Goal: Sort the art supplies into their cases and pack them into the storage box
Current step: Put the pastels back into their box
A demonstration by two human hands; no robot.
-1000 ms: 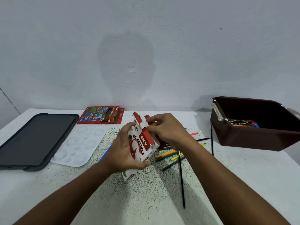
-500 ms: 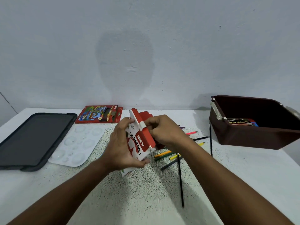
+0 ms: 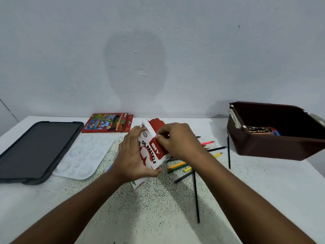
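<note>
Oil pastels box (image 3: 152,152) gripped by both hands' fingers (image 3: 139,132), speckled white table (image 3: 149,205), grey wall (image 3: 158,50)

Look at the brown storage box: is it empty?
No: the storage box already holds a dark flat water colour case inside it.

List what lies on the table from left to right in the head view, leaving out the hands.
Dark grey flat lid → clear plastic paint palette → white and red oil pastels box → loose coloured pencils → brown plastic storage box.
</note>
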